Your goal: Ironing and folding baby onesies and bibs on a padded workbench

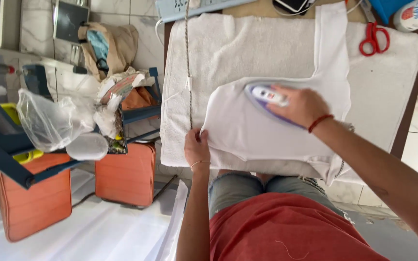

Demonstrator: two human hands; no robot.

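Note:
A white garment (pixel 267 135) lies flat on a white towel (pixel 247 53) that covers the table. My right hand (pixel 301 105) grips the handle of a purple and white iron (pixel 266 96), which rests on the garment. My left hand (pixel 197 147) presses down on the garment's near left edge, fingers closed on the cloth. A thin cord (pixel 187 63) hangs down across the towel to the left of the iron.
Red scissors (pixel 374 38) lie on the towel at the far right, next to a white bottle (pixel 417 14). Left of the table stand blue chairs (pixel 6 145) with orange cushions (pixel 124 174), plastic bags (pixel 49 121) and a beige bag (pixel 107 46).

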